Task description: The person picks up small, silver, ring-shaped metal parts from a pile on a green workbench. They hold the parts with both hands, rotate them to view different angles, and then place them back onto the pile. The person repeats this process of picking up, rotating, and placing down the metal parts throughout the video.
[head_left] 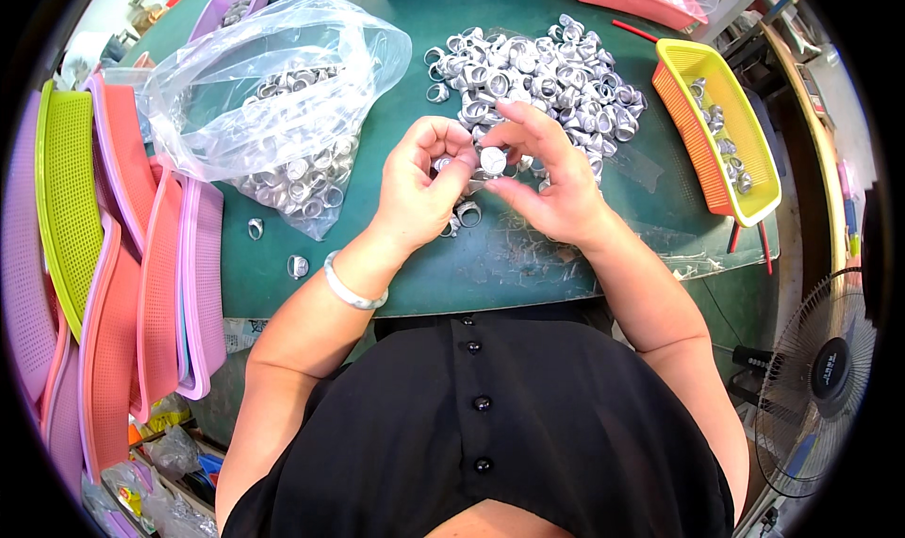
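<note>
- Table point(528, 265), dark green and flat, carries everything; work is best kept over its bare middle so a dropped piece stays in sight.
- Clear plastic bag point(273, 86) of silvery metal caps lies at the person's left, mouth toward the hands.
- Loose heap of silvery metal caps point(537, 72) sits just beyond the fingers.
- Yellow slotted plastic basket point(745, 152) holds a few caps at the right.
- Right hand point(556, 185) pinches one small round silver cap point(493, 161), fingertips clamped on its rim.
- Left hand point(419, 185) curls closed on another small silver piece point(443, 164), touching the first; a light, square grip seems wise.
</note>
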Demonstrator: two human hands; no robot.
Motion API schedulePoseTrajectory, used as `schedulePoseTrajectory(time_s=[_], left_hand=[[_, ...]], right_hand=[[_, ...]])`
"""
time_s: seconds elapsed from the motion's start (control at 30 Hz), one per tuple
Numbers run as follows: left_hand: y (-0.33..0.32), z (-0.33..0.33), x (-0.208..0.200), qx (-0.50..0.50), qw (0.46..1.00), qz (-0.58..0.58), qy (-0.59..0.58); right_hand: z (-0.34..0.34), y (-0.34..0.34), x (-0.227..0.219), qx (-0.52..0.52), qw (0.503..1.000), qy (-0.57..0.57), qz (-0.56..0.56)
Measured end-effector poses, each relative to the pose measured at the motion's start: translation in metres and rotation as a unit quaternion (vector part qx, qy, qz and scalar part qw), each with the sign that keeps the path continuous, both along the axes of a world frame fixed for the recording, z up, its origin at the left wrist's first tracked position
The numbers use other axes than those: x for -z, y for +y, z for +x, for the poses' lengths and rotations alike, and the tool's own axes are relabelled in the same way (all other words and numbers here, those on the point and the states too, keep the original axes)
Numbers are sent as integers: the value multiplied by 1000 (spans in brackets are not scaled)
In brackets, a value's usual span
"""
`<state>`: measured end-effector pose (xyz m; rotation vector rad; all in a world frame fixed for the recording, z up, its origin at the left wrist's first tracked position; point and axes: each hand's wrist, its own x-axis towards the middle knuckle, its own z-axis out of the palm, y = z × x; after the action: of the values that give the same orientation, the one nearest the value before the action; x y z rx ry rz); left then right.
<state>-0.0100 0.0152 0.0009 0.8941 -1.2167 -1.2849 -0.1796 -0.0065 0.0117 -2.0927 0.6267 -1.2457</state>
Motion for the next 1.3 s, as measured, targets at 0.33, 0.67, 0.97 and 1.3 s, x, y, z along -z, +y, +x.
schedulePoseTrajectory(time_s=[0.33,0.67,0.97,1.3], left_hand=[[2,4,0,41,999,6,-25],[1,6,2,56,997,-25,-48],[1,6,3,57,997,-32,-45],[2,3,0,47,999,-7,-13]], right_hand=[[1,0,3,-18,999,-19,33],[1,-1,5,-34,998,-20,45],[-1,0,5,-50,996,-10,67],[1,0,4,-27,998,-32,39]])
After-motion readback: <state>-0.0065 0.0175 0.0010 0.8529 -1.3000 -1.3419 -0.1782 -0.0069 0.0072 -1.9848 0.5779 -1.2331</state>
